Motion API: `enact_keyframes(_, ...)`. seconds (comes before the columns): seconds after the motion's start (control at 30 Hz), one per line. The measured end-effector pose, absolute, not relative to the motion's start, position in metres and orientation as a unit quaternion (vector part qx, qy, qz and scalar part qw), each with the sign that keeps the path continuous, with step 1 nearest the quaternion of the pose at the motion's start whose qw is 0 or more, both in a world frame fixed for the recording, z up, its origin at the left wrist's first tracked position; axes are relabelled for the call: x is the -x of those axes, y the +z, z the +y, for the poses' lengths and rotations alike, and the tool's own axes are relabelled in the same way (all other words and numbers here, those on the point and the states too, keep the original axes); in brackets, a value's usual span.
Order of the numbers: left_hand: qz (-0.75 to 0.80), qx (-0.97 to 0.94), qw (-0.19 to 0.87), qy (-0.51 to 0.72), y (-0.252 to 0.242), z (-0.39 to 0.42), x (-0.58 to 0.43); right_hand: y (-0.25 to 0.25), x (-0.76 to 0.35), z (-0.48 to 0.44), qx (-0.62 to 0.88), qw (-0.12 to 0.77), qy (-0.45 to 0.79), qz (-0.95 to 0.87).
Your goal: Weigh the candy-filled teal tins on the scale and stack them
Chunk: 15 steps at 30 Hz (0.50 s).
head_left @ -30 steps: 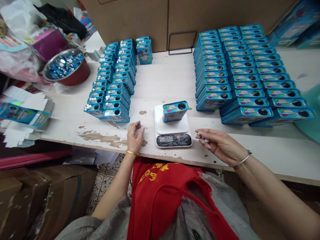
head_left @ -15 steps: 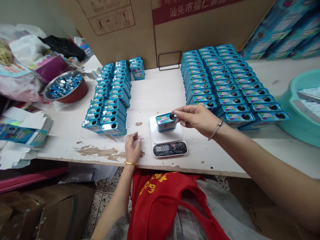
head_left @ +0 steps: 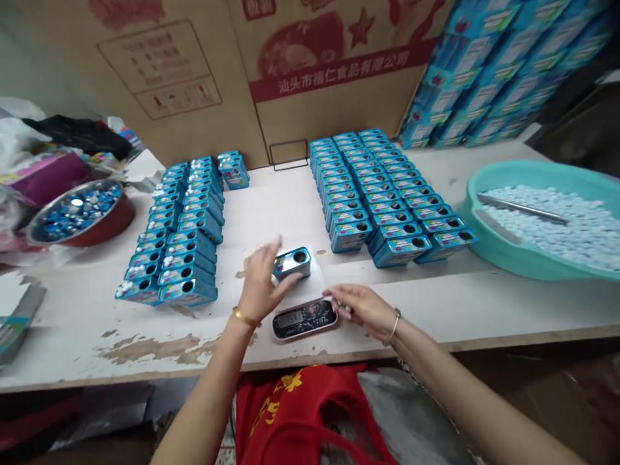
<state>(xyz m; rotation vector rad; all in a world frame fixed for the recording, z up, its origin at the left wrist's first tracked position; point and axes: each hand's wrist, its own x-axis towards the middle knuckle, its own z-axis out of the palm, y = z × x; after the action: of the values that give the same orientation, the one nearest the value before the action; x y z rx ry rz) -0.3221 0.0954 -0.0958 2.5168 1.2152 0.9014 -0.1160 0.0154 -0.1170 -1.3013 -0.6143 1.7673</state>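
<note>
A small blue tin (head_left: 294,261) with a round dark hole in its top stands on the white kitchen scale (head_left: 314,279). The scale's black display panel (head_left: 305,318) faces me; its digits are too blurred to read surely. My left hand (head_left: 263,283) is at the tin's left side, thumb and fingers apart around it; whether they touch it I cannot tell. To the right of the panel, my right hand (head_left: 362,309) has its fingers pinched together near the scale's edge. What they hold, if anything, is hidden.
Rows of blue tins (head_left: 181,239) with small white pieces on them stand at left; more tin rows (head_left: 378,187) stand at right. A turquoise basin (head_left: 489,248) holds white tablets and a metal scoop. A red bowl (head_left: 113,216) of blue caps is far left. Cardboard (head_left: 232,123) stands behind.
My left hand has lifted from the table to the tin on the scale. My right hand has drawn back from the tin toward me. The view has shifted to the right.
</note>
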Motion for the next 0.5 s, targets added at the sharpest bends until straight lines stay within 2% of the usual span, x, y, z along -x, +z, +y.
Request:
enact_keyframes(0.1,0.343,-0.901,0.085,0.253,-0.083,0.11,0.282,-0.14,0.107,-0.009,0.538,0.429,0.69,-0.222)
enact_keyframes(0.23,0.275,-0.919,0.089,0.269,-0.091,0.113,0.227,-0.15,0.098,-0.022,0.541,0.457,0.678,-0.195)
enact_keyframes(0.4,0.276,-0.931,0.039,0.236,-0.121,0.121,0.191,-0.157,0.1,-0.026,0.567,0.449,0.668,-0.176)
enact_keyframes(0.5,0.281,-0.929,0.023,0.238,-0.127,0.155,0.204,-0.167,0.103,-0.03,0.592,0.448,0.65,-0.16)
